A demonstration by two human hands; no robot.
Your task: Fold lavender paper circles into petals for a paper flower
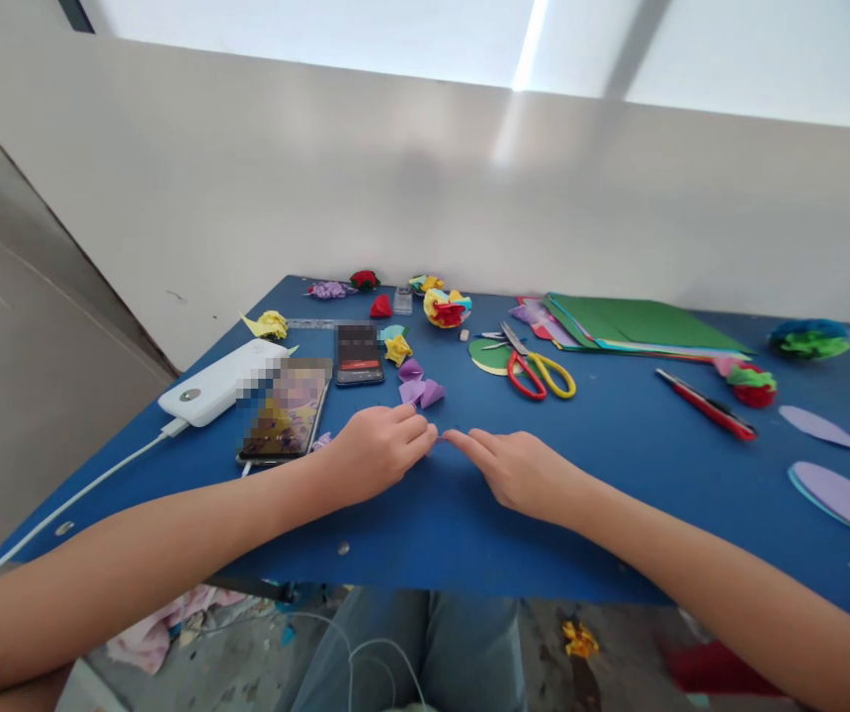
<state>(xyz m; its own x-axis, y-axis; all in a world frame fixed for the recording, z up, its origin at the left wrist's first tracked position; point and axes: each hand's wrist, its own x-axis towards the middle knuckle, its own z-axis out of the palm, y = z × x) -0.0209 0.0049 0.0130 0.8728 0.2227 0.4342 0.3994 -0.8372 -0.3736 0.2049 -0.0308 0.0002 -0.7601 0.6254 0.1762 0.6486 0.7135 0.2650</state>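
Note:
My left hand (377, 450) rests on the blue table (618, 494) with its fingers curled into a pinch at the fingertips. My right hand (518, 470) lies flat, fingers stretched toward the left hand. The two sets of fingertips nearly meet, and whatever small thing sits between them is too small to make out. Folded purple paper pieces (417, 386) lie just beyond the left hand. A phone with a lit screen (288, 410) lies to that hand's left.
Scissors with one red and one yellow handle (540, 371) lie beyond the right hand on a green disc (490, 356). Further out are a paper stack (639, 324), red knife (707, 403), purple ovals (847, 499), paper flowers (447, 307), second phone (358, 353) and a cabled power bank (221, 381).

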